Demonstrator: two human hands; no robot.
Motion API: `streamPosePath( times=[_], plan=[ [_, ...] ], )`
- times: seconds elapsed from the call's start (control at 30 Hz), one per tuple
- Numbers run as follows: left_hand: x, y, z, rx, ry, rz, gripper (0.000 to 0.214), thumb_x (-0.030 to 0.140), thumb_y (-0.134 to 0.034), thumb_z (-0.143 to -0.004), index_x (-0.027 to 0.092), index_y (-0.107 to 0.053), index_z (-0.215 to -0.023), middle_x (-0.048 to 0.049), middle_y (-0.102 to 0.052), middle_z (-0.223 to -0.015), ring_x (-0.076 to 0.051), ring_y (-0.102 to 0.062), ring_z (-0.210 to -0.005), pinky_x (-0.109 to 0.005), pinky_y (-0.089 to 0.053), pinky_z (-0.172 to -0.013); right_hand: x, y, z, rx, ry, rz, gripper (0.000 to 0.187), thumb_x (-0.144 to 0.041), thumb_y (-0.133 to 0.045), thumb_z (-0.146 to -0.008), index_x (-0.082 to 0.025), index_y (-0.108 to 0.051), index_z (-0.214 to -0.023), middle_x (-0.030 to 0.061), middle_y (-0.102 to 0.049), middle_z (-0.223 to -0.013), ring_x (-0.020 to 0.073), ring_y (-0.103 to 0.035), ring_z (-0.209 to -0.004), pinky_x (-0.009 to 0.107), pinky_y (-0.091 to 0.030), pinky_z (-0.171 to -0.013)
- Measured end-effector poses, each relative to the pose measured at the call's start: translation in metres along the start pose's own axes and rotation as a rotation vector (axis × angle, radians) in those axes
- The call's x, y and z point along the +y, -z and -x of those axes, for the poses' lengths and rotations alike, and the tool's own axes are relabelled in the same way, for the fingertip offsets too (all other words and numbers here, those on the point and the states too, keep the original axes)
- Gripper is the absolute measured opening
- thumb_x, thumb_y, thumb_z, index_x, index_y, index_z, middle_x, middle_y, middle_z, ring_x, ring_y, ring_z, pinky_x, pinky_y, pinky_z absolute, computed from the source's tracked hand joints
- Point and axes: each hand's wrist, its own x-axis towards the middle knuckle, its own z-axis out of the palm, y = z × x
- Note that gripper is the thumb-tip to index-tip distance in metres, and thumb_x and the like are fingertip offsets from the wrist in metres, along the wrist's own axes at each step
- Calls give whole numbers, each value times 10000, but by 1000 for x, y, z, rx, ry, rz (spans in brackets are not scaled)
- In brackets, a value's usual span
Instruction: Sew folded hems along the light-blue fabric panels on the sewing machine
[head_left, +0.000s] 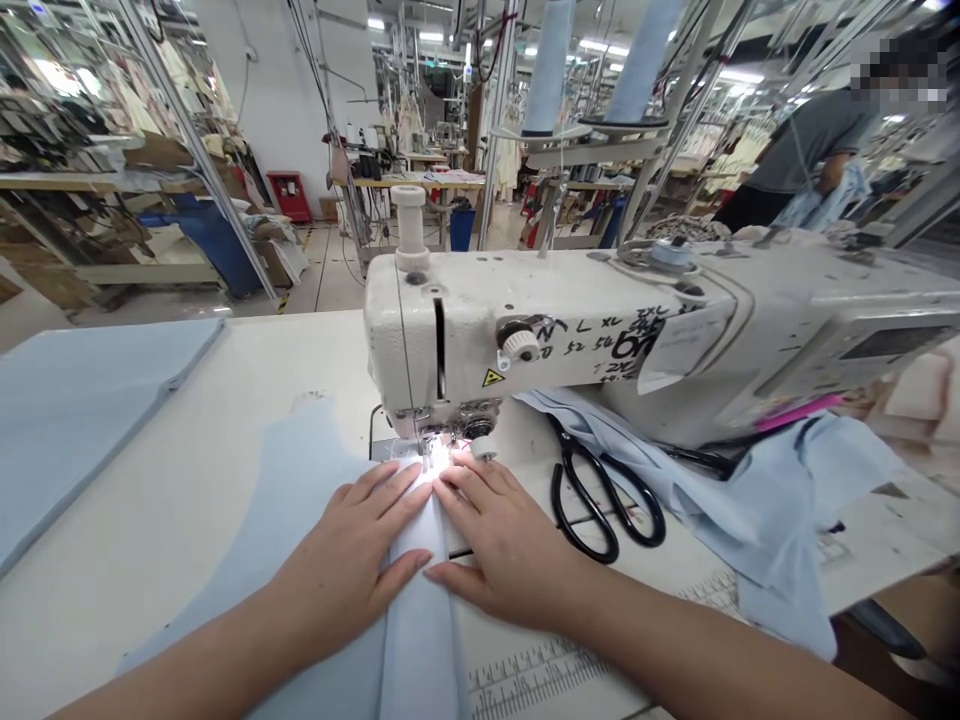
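Left grip, right grip, pressing blue fabric, beside presser foot

- Black handwritten marker on the white sewing machine head: "N L XL", just beside the tension knob
- Just below, in the same marker: "52 54"
- Further right, thick black characters, possibly "04", too heavily overwritten to be sure; smaller scrawl above them, unreadable
- Yellow triangular warning sticker on the front of the machine head: black lightning bolt, no words
- White paper tag stuck on the machine head: marks too faint to read
- Printed ruler scale on the white tabletop: tick marks clear, digits too small to read
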Motion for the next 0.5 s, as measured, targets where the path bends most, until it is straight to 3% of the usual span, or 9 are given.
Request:
streamPosePath(
  times=[0.3,0.5],
  plan=[
    [-1,3,-1,-65,-1,13,513,425,-453,-938,285,-360,-1422,-42,-415,-1458,-290,-332,-1335,-467,-394,-1019,1,-1,2,67,53,5,531,-457,-548,-867,-26,-552,-1176,191,-575,-1171,335,-451,-1189,508,-377,-1032],
    [-7,5,-7,-109,-7,-17,494,477,-387,-957,288,-381,-1414,-75,-387,-1475,-308,-327,-1344,-504,-392,-1006,3,1,2,137,50,11,394,-399,-471,-924,-71,-594,-1105,165,-616,-1106,310,-491,-1139,474,-415,-983]
  ],
)
